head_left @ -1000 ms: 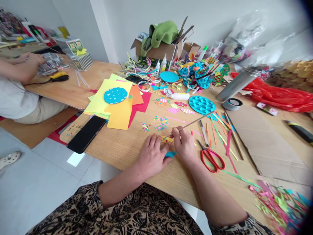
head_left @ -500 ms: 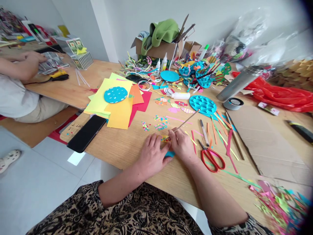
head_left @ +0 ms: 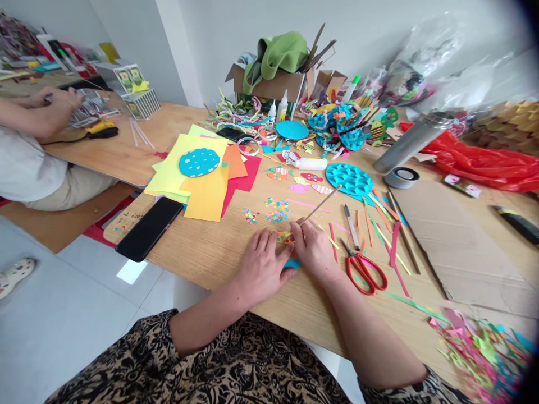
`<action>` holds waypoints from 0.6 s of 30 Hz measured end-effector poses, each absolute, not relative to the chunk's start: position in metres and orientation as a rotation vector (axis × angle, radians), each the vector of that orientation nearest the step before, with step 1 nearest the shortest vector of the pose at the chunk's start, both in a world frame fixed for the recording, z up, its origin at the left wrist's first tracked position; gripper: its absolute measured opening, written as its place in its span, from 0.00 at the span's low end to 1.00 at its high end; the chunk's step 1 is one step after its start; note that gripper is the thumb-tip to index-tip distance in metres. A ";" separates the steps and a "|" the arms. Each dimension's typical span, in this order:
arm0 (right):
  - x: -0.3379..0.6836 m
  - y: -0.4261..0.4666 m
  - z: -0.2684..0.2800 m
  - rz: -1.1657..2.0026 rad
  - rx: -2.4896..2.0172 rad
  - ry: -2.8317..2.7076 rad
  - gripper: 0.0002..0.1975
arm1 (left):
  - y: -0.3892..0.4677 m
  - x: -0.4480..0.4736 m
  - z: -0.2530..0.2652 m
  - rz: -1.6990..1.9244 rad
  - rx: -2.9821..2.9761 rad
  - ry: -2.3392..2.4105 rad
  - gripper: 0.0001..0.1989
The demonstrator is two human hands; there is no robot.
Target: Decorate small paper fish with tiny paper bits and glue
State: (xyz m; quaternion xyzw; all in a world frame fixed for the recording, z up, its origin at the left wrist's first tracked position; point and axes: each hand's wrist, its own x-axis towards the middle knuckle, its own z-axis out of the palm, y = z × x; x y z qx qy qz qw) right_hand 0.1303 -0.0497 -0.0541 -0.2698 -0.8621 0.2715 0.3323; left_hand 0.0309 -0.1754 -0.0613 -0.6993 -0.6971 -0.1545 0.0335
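My right hand (head_left: 315, 252) pinches a thin wooden stick (head_left: 320, 204), which slants up and away to the right. The stick's lower tip meets a small yellow paper cutout (head_left: 281, 237) dotted with coloured bits. My left hand (head_left: 260, 272) lies over the table with its fingers stretched out and its fingertips at the cutout's left side. Between the two hands shows a piece of blue (head_left: 292, 264), mostly hidden under them. Just beyond are small heaps of paper confetti (head_left: 277, 213) and several decorated paper fish (head_left: 311, 178).
Red-handled scissors (head_left: 366, 272), a pen (head_left: 352, 227) and paper strips (head_left: 396, 244) lie right of my hands. A phone (head_left: 149, 229) and coloured sheets (head_left: 206, 196) are at left. Cardboard (head_left: 467, 241) and a metal flask (head_left: 412, 143) are farther right. Another person's hands (head_left: 63, 104) work at far left.
The stick's upper end has dipped slightly left and down. My left hand has stayed in place. The other person's hands have shifted a little.
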 end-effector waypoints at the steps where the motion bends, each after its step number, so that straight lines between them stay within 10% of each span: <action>1: 0.131 -0.050 -0.054 0.727 -0.715 -2.239 0.17 | -0.175 0.031 -0.061 -0.465 -2.153 -2.144 0.27; 18: 0.141 -0.029 -0.038 1.937 -0.579 -1.128 0.14 | -0.179 0.027 -0.053 -0.709 -2.192 -2.139 0.22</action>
